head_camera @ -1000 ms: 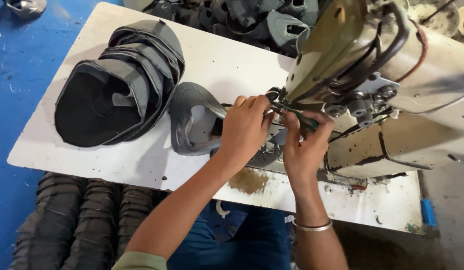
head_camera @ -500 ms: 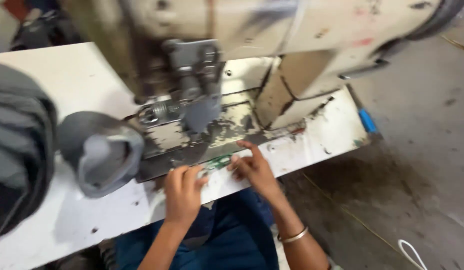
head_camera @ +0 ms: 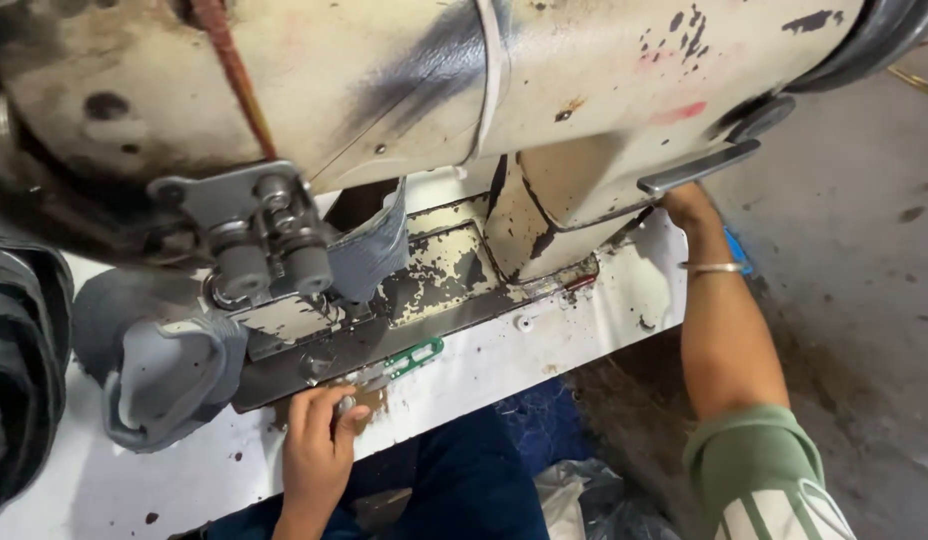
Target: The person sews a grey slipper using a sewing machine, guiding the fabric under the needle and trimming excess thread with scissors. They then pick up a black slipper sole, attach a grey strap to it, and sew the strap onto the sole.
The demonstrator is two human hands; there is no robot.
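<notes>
Snips [head_camera: 409, 357] with green handles lie on the table edge [head_camera: 584, 340], long axis running up-right from my left hand [head_camera: 319, 440], whose fingers curl together beside them; my right hand [head_camera: 687, 203] reaches behind the sewing machine [head_camera: 434, 90], fingers hidden.

A sewing machine [head_camera: 464, 110] stands on a table [head_camera: 544, 350], filling twelve o'clock. At nine o'clock lies a shoe upper [head_camera: 159, 370], beside a stack [head_camera: 19, 380]. Snips [head_camera: 404, 358] lie at six, the left hand [head_camera: 319, 440] just below; the right hand [head_camera: 689, 205] reaches under the machine at three.
</notes>
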